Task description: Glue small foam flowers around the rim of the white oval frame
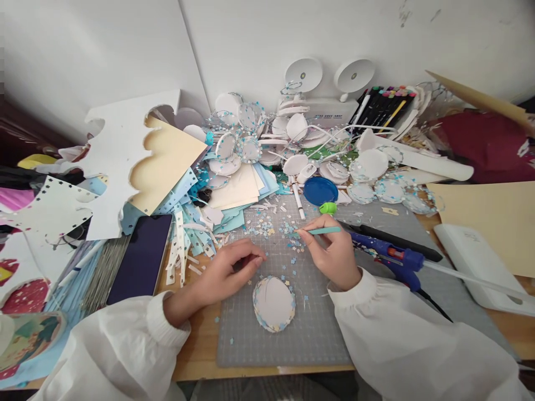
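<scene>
Right hand [334,253] pinching slim teal pick-up pen [321,230] near tip, over tiny paper confetti stars [288,229] at grey cutting mat [288,334] far edge. Left hand [229,270] curled, fingertips pressing mat. White oval paper plaque with star-dotted rim [273,303] at mat centre, between hands: light, flimsy; lift by bare middle, rim decorations likely fragile.

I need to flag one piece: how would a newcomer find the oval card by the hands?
On the grey cutting mat, look just below and between the hands. The oval card lies flat and alone, with a border of tiny confetti.

Dark phone [140,257] lying left, blue glue gun [393,260] right, marker set [382,107] at wall, blue lid [320,190] mid-desk.
</scene>
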### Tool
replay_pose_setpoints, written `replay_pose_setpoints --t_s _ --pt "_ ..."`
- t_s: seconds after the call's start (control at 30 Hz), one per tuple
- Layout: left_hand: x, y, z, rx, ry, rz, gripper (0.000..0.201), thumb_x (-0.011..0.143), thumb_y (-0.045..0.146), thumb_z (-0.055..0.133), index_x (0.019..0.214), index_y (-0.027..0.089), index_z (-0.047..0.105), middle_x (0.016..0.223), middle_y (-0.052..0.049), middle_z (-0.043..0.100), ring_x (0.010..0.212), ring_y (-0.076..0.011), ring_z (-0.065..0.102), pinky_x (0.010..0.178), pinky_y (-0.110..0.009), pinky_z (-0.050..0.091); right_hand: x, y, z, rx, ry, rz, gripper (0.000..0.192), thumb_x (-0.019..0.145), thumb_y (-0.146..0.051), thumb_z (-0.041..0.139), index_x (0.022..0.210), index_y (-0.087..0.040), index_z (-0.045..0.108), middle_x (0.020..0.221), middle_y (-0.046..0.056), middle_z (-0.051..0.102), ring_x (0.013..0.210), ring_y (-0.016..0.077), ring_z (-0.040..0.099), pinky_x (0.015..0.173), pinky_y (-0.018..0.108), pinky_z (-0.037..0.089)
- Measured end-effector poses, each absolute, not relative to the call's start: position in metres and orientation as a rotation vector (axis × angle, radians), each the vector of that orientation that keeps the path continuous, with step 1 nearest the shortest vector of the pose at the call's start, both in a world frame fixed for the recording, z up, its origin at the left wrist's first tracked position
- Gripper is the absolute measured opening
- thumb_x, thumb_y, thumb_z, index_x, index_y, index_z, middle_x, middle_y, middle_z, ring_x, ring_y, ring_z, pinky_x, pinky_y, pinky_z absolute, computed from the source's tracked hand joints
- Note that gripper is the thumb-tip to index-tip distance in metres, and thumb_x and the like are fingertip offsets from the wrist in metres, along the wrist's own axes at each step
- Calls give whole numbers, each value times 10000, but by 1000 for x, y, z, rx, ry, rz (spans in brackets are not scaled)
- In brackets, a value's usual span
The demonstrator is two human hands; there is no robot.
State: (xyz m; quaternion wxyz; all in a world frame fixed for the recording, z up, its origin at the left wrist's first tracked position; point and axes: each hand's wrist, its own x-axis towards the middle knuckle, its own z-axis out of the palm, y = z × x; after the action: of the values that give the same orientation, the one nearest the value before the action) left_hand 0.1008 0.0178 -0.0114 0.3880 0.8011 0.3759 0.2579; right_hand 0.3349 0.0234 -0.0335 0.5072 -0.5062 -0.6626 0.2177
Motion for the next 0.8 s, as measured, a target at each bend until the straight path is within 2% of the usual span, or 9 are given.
replay_pose_setpoints --t_s 0.33,0.5,0.67,0.8 --pt "101 19 -13 2048 964 649 200 938 215 456 916 140 640 817 -40 627 738 -135 574 681 -242 431 334 21 -33 -1173 -1767 467 97 831 -163 612 768 -215 559 732 21 611 713 178 609 653 323 470" --pt "102 19 -13 2031 972 666 189 932 211 462 958 140 636 869 -51 650 790 -145 597 722 -251 451 334 21 -32 -1105 -1600 522 89 817 -159 636 795 -219 573 745 21 600 752 187 621 681 345 499" --pt "103 18 -13 2000 991 682 181 927 231 484 985 153 637 895 -49 655 800 -144 600 715 -245 457 328 16 -21 -977 -1402 730 100 811 -217 659 778 -225 565 713 5 552 693 177 615 616 346 530" --pt "103 18 -12 1967 972 699 173 906 259 533 994 158 641 845 -39 639 723 -134 570 640 -232 443 320 6 -16 -915 -1385 951 84 823 -238 654 795 -235 575 738 9 582 659 162 627 602 343 547"
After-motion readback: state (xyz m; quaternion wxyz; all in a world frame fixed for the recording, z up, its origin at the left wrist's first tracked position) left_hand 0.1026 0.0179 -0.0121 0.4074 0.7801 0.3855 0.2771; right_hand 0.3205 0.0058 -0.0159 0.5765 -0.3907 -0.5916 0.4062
